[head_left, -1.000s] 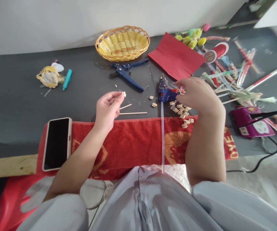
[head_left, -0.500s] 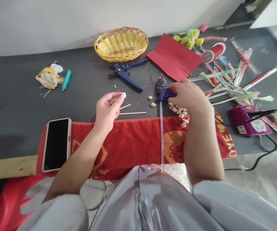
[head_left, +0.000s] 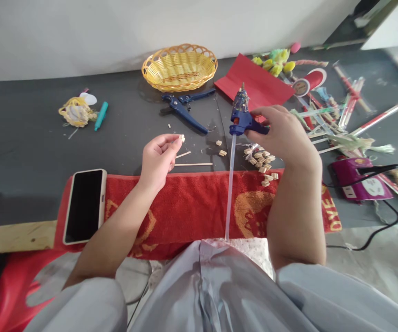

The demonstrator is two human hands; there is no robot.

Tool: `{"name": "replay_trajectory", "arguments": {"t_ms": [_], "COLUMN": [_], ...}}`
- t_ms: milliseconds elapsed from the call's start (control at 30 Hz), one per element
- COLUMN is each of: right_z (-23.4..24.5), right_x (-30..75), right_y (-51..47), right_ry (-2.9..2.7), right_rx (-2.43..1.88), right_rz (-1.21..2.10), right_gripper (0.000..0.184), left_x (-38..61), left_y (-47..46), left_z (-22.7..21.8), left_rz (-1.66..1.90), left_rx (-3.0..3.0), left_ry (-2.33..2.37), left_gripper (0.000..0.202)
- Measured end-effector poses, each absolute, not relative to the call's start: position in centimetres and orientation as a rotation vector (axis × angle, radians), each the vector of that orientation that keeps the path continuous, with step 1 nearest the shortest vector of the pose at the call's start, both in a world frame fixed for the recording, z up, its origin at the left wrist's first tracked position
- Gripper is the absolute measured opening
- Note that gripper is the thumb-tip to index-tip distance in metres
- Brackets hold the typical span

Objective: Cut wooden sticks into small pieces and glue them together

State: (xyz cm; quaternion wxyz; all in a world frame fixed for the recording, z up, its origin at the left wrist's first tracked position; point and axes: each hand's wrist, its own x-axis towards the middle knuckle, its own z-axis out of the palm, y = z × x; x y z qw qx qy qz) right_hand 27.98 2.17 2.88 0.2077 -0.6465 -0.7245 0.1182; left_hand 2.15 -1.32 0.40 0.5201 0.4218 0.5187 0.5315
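Note:
Between thumb and fingertips, my left hand (head_left: 160,159) pinches a small pale wooden piece (head_left: 182,138). My right hand (head_left: 285,133) is closed round the handle of a blue hot glue gun (head_left: 240,113), whose nozzle points away from me. A long clear glue stick (head_left: 231,189) runs out of its back towards my lap. Below the right hand lies a pile of small wooden pieces (head_left: 261,159), with a few more on the towel edge. Two loose bits (head_left: 222,153) lie between my hands. A thin wooden stick (head_left: 194,164) rests near the left hand.
A red towel (head_left: 192,203) covers the table's front edge, with a phone (head_left: 85,206) on its left end. Behind are a yellow basket (head_left: 180,69), blue cutters (head_left: 188,113) and red paper (head_left: 250,78). Craft scraps and a purple power socket (head_left: 358,177) with its cord sit at right.
My right hand has lifted the glue gun off the table, and its nozzle now overlaps the red paper in view. The left hand keeps its pinch on the wooden piece.

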Motion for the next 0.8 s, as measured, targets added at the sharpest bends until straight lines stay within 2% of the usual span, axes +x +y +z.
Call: {"name": "replay_trajectory", "arguments": {"t_ms": [167,533,700,800], "right_z": [2.3,0.9,1.2,1.1], "right_x": [28.1,27.8,26.6,25.8], "right_y": [2.5,3.3,3.0,2.7], "right_ry": [-2.03,-1.762,-1.664,-1.737], "right_rx": [-1.767,-1.327,-1.3,-1.309], "right_rz": [0.445,0.959,1.008,0.862], "right_gripper": [0.043,0.038,0.037,0.052], "left_x": [2.2,2.1,1.8,1.6], "left_y": [-1.4,-1.3,-1.0,-1.0], "left_z": [0.6,0.7,1.0,1.3], "left_rz": [1.275,1.245,1.143,1.116], "left_rx": [1.006,0.897,0.725,0.624], "left_ry": [1.253,1.186,1.081,1.024], "left_gripper": [0.023,0.022,0.017,0.014]}}
